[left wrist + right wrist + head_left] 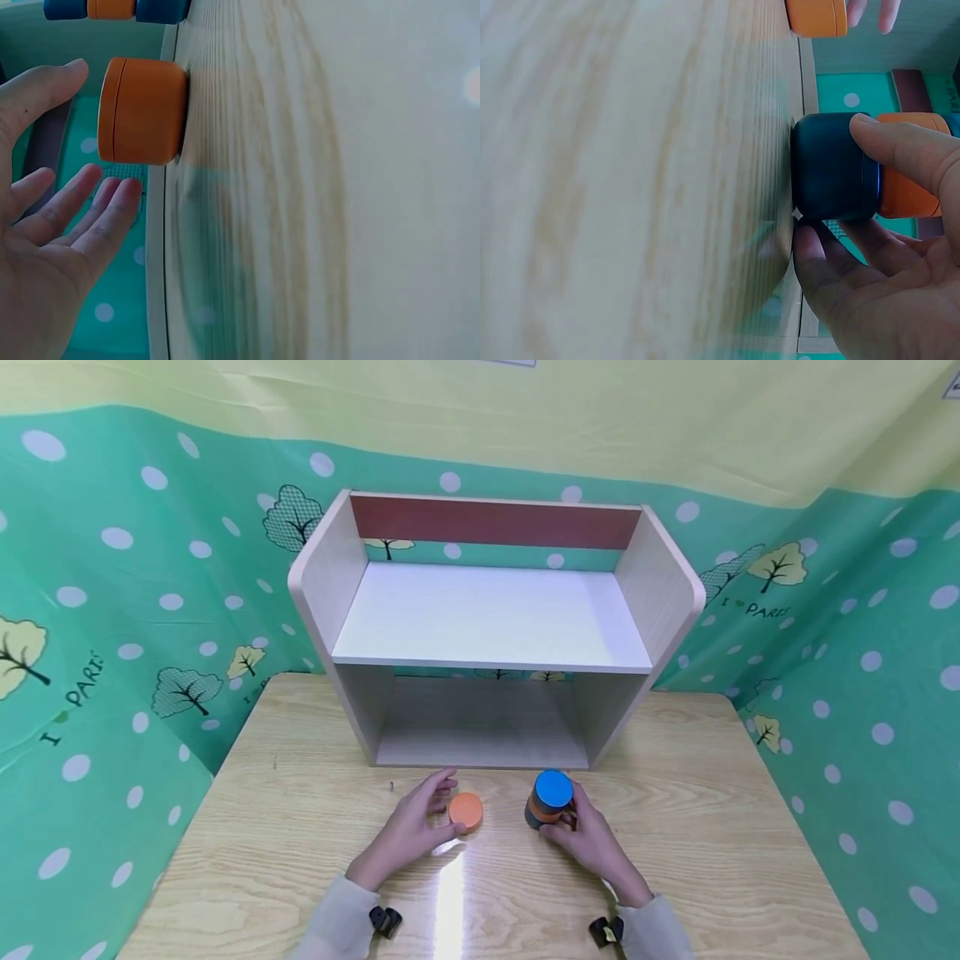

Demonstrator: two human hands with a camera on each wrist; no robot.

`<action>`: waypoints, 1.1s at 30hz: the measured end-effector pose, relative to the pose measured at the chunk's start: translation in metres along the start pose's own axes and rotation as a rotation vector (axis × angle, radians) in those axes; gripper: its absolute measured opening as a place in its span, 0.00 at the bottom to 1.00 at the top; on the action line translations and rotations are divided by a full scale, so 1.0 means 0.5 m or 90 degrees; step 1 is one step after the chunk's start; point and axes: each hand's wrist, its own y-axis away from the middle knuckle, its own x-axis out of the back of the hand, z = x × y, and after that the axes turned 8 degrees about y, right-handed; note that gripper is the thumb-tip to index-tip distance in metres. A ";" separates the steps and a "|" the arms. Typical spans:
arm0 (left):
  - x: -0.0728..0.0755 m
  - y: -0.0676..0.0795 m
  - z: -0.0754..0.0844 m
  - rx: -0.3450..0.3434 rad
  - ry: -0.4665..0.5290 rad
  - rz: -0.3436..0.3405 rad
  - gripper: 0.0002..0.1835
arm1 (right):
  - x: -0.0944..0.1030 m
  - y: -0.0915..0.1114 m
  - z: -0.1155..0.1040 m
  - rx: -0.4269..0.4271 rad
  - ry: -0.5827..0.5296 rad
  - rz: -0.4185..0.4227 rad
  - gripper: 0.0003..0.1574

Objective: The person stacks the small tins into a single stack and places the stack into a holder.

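Note:
A small round orange canister (466, 811) with a lid seam stands on the table in front of the shelf. My left hand (416, 822) is just left of it, fingers spread; in the left wrist view, a gap shows between the canister and the fingertips (129, 191). To the right stands a stack: a dark blue canister (832, 165) at the bottom, an orange one (911, 195) in the middle and a bright blue one (553, 789) on top. My right hand (592, 839) grips the bottom canister from the right, thumb and fingers on opposite sides.
A two-level shelf unit (491, 614) stands behind both hands, its lower front edge close to the canisters. Wooden table surface (300, 860) extends to both sides. A patterned green and yellow curtain (150, 568) hangs behind and at the sides.

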 end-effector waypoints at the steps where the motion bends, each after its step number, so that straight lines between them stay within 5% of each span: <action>1: 0.000 0.000 -0.001 -0.001 0.000 -0.002 0.48 | 0.000 0.000 0.000 0.000 0.000 0.000 0.49; 33: -0.011 -0.002 -0.012 0.008 -0.009 -0.031 0.45 | -0.001 0.000 0.003 0.000 -0.004 0.002 0.49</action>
